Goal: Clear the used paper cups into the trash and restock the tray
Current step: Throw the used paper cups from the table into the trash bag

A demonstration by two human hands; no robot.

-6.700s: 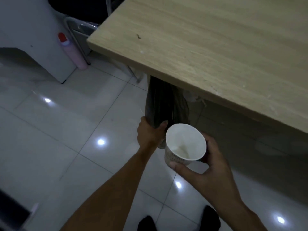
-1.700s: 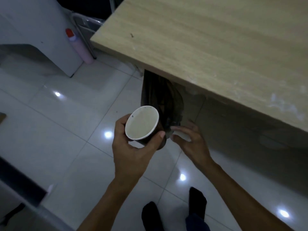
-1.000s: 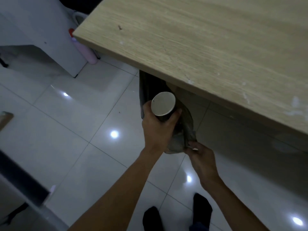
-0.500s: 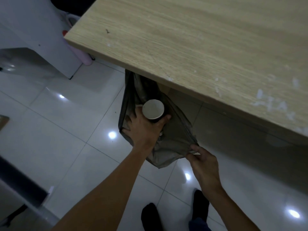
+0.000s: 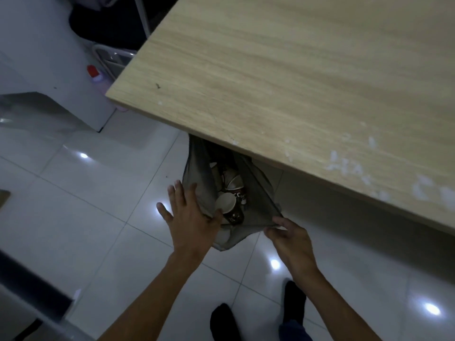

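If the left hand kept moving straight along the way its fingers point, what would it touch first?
Probably nothing new: the left hand already rests on the trash bag, fingers aimed along its outer side toward the wooden table edge. Depth is unclear.

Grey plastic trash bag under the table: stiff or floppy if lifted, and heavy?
Likely floppy: the thin grey plastic trash bag sags and creases where the right hand pinches its rim. Probably light, since only paper cups show inside. The left hand is open beside it.

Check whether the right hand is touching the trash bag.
Touching. The head view shows the right hand pinching the rim of the trash bag, holding its mouth open.
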